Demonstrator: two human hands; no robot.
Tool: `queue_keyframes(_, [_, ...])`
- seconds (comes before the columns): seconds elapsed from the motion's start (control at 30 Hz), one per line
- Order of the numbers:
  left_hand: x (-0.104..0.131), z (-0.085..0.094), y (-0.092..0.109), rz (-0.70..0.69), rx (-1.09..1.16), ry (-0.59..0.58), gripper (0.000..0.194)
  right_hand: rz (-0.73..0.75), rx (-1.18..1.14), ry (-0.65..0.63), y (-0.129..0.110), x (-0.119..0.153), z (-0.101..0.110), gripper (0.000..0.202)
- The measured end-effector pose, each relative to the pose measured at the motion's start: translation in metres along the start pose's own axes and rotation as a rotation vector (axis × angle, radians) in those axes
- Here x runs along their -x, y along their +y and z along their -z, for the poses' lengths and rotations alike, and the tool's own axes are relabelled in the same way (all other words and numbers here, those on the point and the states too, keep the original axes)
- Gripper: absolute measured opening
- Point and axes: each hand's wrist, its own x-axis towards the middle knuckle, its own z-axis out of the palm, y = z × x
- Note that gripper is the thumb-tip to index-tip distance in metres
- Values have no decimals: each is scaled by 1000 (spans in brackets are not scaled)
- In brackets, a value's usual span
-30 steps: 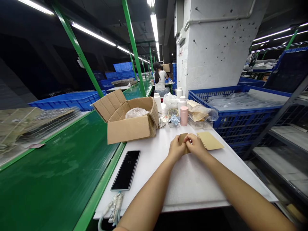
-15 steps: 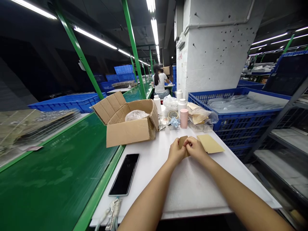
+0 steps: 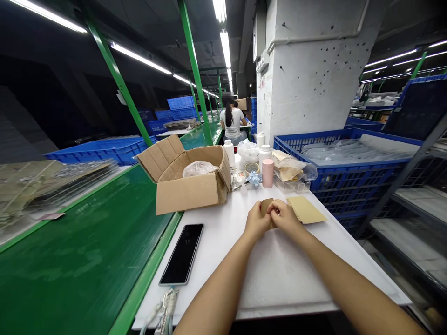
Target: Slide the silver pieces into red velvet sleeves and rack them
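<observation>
A small brown kraft paper piece is between my two hands, just above the white tabletop. My left hand is closed on its left side. My right hand pinches it near the middle, fingertips meeting those of the left. The fingers hide much of the paper, so whether it is a flat sheet or an envelope I cannot tell. Right beside my right hand lies a stack of tan kraft paper.
An open cardboard box with a plastic bag inside stands left, a phone before it. Behind my hands are a pink bottle, white bottles and tape. A green conveyor runs left; a blue crate stands right.
My hands keep almost the same grip on the brown paper. The whole view has shifted very slightly, and a person in the background has changed posture a little.
</observation>
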Motion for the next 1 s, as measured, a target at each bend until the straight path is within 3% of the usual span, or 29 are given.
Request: queue_keyframes(1.0, [3,6,8,-10,-24,-27,12,3,-35,56,-2,0,0,19])
